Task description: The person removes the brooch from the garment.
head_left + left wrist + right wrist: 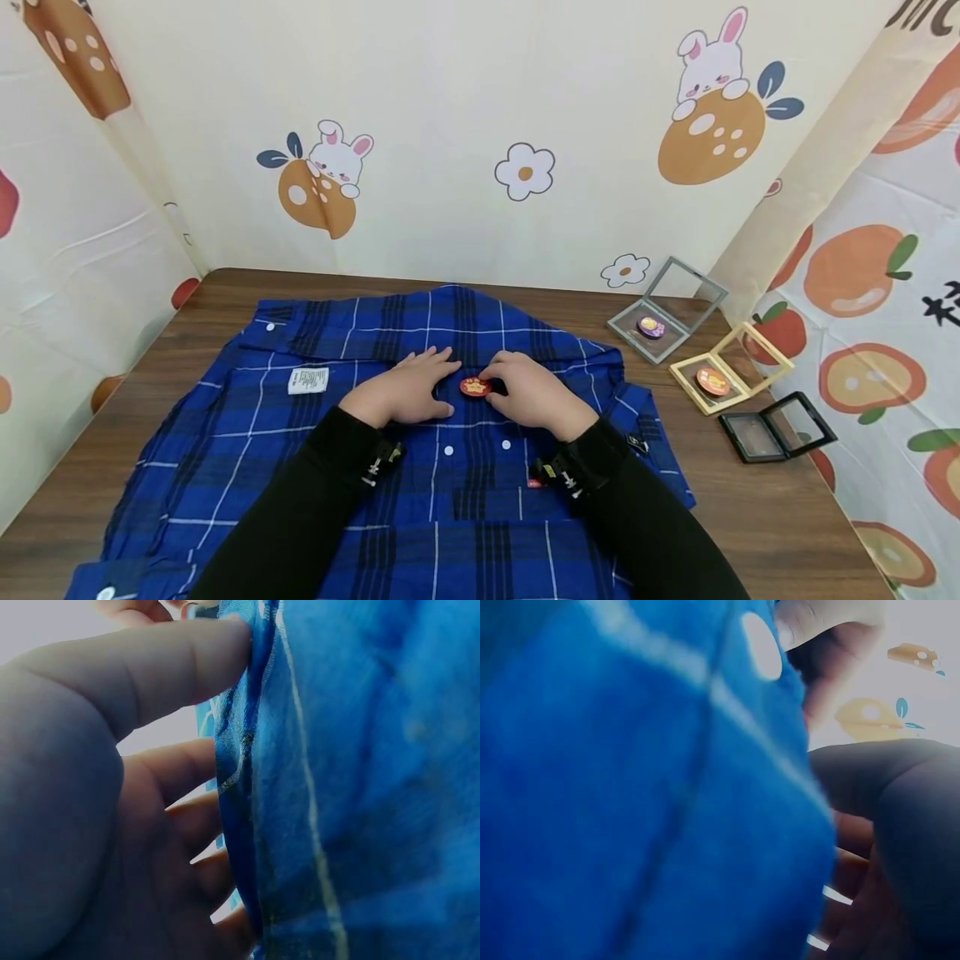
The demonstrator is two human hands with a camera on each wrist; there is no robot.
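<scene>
Red oval badge with yellow markings (476, 387) lies on the blue plaid cloth shirt (442, 479), its longer axis going left to right. I judge the right hand (536, 393) nearer: thumb and forefinger bend narrowly at the badge's right edge, seemingly pinching it. The left hand (405, 387) rests on the cloth with straight fingers, just left. Below is the brown wood-grain counter (780, 508); behind, a cream rabbit-printed backdrop (435, 100).

Print on the red badge (473, 387) and white label (308, 381) is too small to read; the plaid shirt (247, 417) — cut off at bottom — blurs at right wrist.
</scene>
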